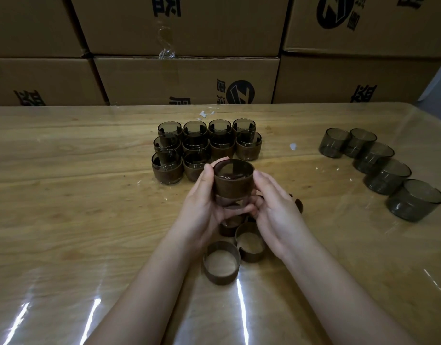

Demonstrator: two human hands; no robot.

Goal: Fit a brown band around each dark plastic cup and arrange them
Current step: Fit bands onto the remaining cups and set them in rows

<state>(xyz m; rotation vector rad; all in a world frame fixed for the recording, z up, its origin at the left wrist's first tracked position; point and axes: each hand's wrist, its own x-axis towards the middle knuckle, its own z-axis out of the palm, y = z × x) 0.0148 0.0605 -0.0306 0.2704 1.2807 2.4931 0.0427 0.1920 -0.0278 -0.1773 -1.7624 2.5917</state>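
Note:
I hold a dark plastic cup point(233, 178) above the table's middle, with a brown band point(233, 188) around its upper part. My left hand point(204, 202) grips its left side, fingers curled under it. My right hand point(274, 207) holds its right side and bottom. Several banded cups point(207, 148) stand in rows just behind. Several bare dark cups point(378, 168) curve along the right side. Loose brown bands point(221, 262) lie below my hands, some partly hidden by them.
The wooden table point(77, 195) has a glossy clear cover. Stacked cardboard boxes point(187, 80) wall off its far edge. Small white scraps point(292, 146) lie near the banded cups.

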